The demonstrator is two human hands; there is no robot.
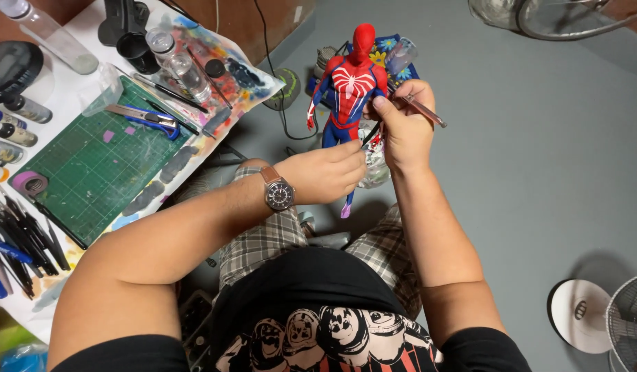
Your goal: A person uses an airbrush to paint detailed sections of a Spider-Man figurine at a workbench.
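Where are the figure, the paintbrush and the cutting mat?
red and blue figure (351, 86), head view, on its chest.
paintbrush (423, 110), head view, on the handle past the right hand.
green cutting mat (98, 169), head view, on its bare middle.

We lost the figure's (351, 89) legs behind the left hand (325, 172). The brush (422, 109) tip was hidden behind the right hand (405, 131). The fan (625, 320) at lower right was cut off.

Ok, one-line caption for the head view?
Left hand grips a red-and-blue figure by its legs; right hand holds a thin brush against it.
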